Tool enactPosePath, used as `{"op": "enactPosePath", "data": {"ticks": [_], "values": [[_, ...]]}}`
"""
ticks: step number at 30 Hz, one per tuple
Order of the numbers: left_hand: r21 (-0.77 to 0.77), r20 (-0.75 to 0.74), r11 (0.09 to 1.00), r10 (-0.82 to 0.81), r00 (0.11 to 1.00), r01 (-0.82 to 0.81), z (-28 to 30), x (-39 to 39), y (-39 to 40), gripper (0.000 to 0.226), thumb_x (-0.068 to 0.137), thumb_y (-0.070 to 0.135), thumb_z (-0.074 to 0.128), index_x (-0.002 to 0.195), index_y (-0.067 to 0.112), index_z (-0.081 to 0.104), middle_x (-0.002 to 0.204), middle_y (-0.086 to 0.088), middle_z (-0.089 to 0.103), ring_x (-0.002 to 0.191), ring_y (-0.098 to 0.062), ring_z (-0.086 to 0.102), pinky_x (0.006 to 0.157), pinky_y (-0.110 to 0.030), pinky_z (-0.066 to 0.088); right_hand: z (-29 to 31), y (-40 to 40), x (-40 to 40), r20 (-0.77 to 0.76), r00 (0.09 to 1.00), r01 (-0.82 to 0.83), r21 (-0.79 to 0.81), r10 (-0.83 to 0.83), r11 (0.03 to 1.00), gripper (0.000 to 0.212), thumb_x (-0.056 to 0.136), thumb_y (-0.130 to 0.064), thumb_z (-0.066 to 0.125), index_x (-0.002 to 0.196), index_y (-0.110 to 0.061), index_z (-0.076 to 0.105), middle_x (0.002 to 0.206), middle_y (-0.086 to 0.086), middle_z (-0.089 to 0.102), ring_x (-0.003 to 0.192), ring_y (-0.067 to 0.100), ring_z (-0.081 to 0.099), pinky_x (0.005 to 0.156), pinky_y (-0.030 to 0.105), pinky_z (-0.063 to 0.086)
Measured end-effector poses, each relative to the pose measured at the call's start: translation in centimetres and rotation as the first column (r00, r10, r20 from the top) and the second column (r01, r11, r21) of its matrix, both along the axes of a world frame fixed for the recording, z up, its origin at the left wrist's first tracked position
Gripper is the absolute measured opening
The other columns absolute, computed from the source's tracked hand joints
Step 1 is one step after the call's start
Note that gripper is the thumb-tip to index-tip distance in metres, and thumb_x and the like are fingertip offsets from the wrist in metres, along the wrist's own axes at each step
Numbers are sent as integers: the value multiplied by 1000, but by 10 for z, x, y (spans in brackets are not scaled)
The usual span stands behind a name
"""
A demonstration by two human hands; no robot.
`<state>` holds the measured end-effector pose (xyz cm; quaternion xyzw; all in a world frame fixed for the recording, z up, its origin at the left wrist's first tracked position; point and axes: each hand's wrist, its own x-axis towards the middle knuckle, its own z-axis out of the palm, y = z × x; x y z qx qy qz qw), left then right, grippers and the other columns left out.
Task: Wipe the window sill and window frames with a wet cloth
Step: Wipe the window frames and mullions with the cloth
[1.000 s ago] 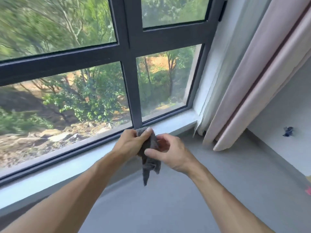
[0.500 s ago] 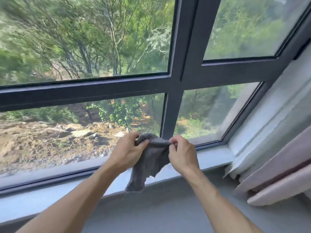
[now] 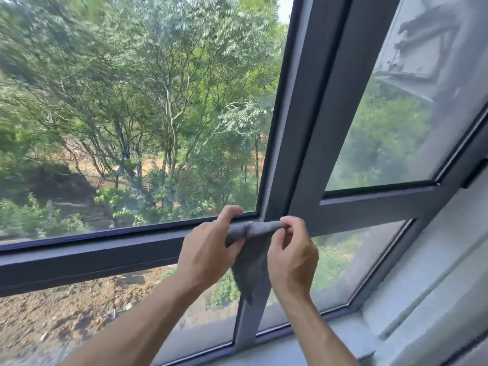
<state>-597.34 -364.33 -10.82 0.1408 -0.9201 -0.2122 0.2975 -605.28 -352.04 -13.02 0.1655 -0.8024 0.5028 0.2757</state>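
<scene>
Both hands stretch a grey cloth in front of the window frame's crossing.

The left hand (image 3: 208, 253) and right hand (image 3: 291, 256) each pinch the top edge of the soft grey cleaning cloth (image 3: 250, 262), grips clamped on the fabric, the rest hanging to a point between the wrists. It is held at the junction of the dark grey metal window frame (image 3: 311, 143); whether it touches the frame is unclear. Likely best: fold it into a flat pad, press it on the rail, and draw it along in one direction. Both forearms reach up, backs of hands toward the camera. The pale window sill (image 3: 343, 331) lies below.
</scene>
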Motion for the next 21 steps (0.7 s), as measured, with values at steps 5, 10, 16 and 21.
{"op": "enactPosePath", "data": {"ticks": [5,10,16,21], "values": [[-550,-98,834,-10,995,-46,1,-36,-10,13,86,27,60,84,17,68,89,-3,66,81,-24,56,64,-38,46,-15,-22,-28,56,994,-75,-235,90,969,55,78,-2,74,120,-19,43,102,4,64,91,17,65,79,25,52],[-726,4,687,-35,999,27,-7,-33,-34,34,60,16,88,89,19,70,133,-6,51,129,-28,38,99,-46,28,-32,-48,-21,144,989,82,-344,-33,936,29,78,2,73,99,-7,56,99,6,57,90,29,60,82,45,52],[-798,-18,603,-47,999,14,9,-35,-46,60,66,17,84,123,10,64,150,-12,42,144,-30,24,115,-54,13,-34,-70,-22,-36,991,120,-214,-130,969,44,90,-13,65,132,-9,53,131,10,52,126,26,44,105,33,37],[-829,-26,559,-98,995,34,16,-30,-60,60,76,20,64,134,8,55,152,-12,40,146,-29,24,117,-56,9,-56,-95,-2,4,994,106,-145,-107,984,50,104,-26,33,153,-16,27,152,14,38,140,29,35,109,52,38]]}}
